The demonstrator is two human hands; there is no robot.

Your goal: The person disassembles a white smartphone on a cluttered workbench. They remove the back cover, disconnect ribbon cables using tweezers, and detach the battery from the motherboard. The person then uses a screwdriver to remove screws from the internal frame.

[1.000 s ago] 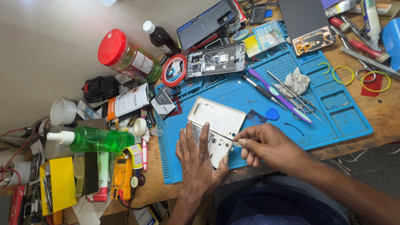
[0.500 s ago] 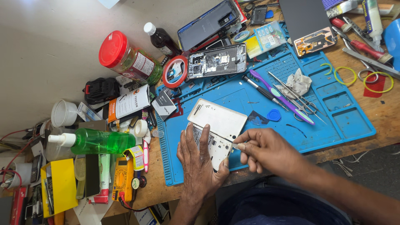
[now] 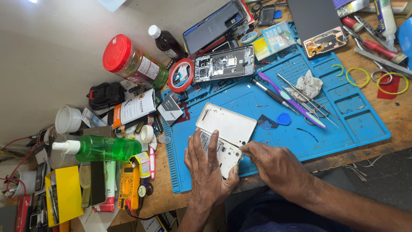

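Head view: a white phone [image 3: 223, 148] is pinned flat by the left hand [image 3: 206, 165], its long axis running from upper left to lower right. Its right edge is pinched by the right hand [image 3: 274, 165], with the loosened back cover [image 3: 227, 124] lying just above.

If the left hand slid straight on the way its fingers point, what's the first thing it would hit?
Probably the white back cover, lying just beyond the left hand, which rests on the open white phone. Farther on lies the opened dark phone; depth is uncertain.

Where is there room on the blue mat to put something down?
The mat is bare at its near right, between the blue pick and the right edge trays, and in the middle between the white cover and the open phone. It is crowded around the tweezers and left of the mat, by the green bottle.
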